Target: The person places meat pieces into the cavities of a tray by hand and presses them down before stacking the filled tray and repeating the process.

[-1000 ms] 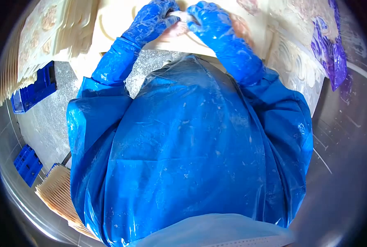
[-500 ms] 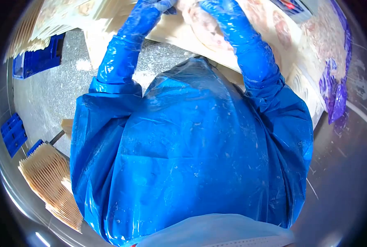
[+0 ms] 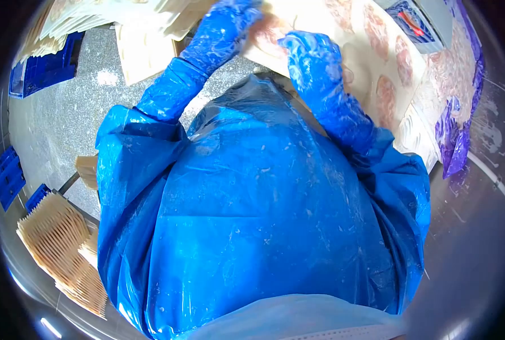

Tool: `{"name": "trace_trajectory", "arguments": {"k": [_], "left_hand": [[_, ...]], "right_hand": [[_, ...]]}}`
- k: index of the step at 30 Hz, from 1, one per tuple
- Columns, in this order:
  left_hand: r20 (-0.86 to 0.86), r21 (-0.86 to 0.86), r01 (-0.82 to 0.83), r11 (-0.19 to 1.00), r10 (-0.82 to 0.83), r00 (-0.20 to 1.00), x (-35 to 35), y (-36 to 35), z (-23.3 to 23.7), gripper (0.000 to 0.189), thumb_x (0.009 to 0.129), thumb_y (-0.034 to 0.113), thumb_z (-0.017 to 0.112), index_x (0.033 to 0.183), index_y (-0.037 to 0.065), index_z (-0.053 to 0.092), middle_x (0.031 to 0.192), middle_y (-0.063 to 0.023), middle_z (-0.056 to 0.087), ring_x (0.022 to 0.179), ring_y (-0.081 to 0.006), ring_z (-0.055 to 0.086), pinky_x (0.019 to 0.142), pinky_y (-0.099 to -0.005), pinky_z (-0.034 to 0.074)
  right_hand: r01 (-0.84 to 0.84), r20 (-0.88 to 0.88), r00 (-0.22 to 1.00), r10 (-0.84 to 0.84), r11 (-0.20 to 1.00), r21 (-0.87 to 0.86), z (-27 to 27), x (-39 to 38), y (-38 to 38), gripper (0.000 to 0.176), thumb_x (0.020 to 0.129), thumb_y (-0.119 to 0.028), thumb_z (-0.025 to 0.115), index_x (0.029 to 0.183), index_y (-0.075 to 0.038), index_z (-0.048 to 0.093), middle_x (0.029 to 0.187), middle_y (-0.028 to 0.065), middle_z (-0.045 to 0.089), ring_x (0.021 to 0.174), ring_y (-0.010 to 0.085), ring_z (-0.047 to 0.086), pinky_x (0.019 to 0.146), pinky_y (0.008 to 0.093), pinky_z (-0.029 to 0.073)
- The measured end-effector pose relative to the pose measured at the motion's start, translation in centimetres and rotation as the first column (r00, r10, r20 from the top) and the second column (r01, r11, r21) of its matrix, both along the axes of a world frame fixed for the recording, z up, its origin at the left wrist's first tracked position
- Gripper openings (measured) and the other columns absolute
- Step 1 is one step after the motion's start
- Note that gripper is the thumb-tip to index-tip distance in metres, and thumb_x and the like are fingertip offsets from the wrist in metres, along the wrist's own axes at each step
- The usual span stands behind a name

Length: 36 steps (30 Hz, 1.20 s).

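At the top of the head view my left hand [image 3: 238,18], in a wet blue glove, is by the near left edge of a cream-white tray [image 3: 371,73]. Its fingers are smeared by motion. My right hand [image 3: 314,54], also gloved in blue, is over the tray with its fingers curled inward. Whether it pinches anything is hidden. Between the hands shows a pink piece of raw meat [image 3: 270,35]. More flat pink pieces [image 3: 375,31] lie in the tray's shallow hollows to the right.
Right of the tray stands a device with a red-lit display [image 3: 412,22]. Beyond it, pale raw meat [image 3: 450,73] lies on purple plastic [image 3: 455,139]. Stacked cream trays [image 3: 54,232] stand at lower left, and blue crates [image 3: 48,65] at upper left.
My right hand has moved down toward me and its fingers have curled. My left hand has shifted a little right. More of the tray and its pieces now shows.
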<state>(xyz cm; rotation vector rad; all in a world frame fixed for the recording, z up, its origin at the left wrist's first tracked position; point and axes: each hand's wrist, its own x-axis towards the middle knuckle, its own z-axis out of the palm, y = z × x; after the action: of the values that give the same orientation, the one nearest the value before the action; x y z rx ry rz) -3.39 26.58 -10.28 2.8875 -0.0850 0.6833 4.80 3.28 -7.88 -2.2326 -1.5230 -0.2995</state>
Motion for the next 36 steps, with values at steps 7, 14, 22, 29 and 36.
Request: {"name": "trace_trajectory", "arguments": {"k": [7,14,22,29,36], "left_hand": [[-0.120,-0.065,0.024,0.998,-0.032,0.992,-2.6,-3.0,0.5,0.039,0.079,0.010,0.067,0.118,0.008,0.063,0.121,-0.0150,0.062,0.118,-0.0364,0.056,0.106,-0.0464,0.043],[0.088,-0.204,0.073,0.976,-0.056,0.995,-1.1,-4.9,0.0,0.035,0.091,0.012,0.062,0.126,0.006,0.064,0.125,-0.0165,0.063,0.116,-0.0378,0.059,0.102,-0.0467,0.047],[0.028,-0.248,0.104,0.963,-0.100,0.995,-1.2,-4.0,2.5,0.039,0.098,0.026,0.061,0.136,0.014,0.061,0.129,-0.0174,0.062,0.118,-0.0356,0.060,0.103,-0.0463,0.048],[-0.087,0.010,-0.070,0.997,0.071,0.994,0.6,-5.1,0.8,0.067,0.100,0.040,0.054,0.149,-0.002,0.041,0.152,-0.0263,0.042,0.144,-0.0416,0.037,0.119,-0.0531,0.027],[-0.093,-0.038,0.082,0.996,-0.085,0.992,1.4,-6.8,2.3,0.073,0.099,0.041,0.056,0.154,-0.001,0.034,0.156,-0.0277,0.036,0.147,-0.0442,0.031,0.122,-0.0543,0.021]], "right_hand": [[-0.208,0.116,0.970,0.212,0.977,-0.051,-3.9,7.4,3.0,0.034,0.091,-0.016,0.058,0.125,-0.014,0.066,0.129,0.0050,0.065,0.122,0.0317,0.057,0.104,0.0462,0.043],[0.116,0.485,0.874,-0.040,0.985,-0.127,-2.4,6.4,3.6,0.019,0.091,-0.020,0.057,0.104,-0.011,0.067,0.092,0.0071,0.065,0.089,0.0243,0.060,0.085,0.0422,0.047],[-0.141,0.242,0.948,0.208,0.953,-0.269,-3.7,3.6,0.4,0.045,0.092,-0.022,0.055,0.132,-0.003,0.061,0.140,0.0181,0.058,0.139,0.0364,0.044,0.119,0.0563,0.025],[0.223,0.036,0.974,-0.222,0.975,-0.012,-1.4,3.3,-6.7,0.046,0.096,-0.017,0.061,0.142,-0.019,0.058,0.148,0.0052,0.055,0.141,0.0321,0.044,0.116,0.0425,0.036],[0.353,-0.417,0.871,-0.261,0.922,0.159,0.1,4.1,-12.5,0.030,0.091,-0.019,0.070,0.120,-0.012,0.068,0.114,0.0106,0.070,0.105,0.0307,0.066,0.093,0.0398,0.051]]}}
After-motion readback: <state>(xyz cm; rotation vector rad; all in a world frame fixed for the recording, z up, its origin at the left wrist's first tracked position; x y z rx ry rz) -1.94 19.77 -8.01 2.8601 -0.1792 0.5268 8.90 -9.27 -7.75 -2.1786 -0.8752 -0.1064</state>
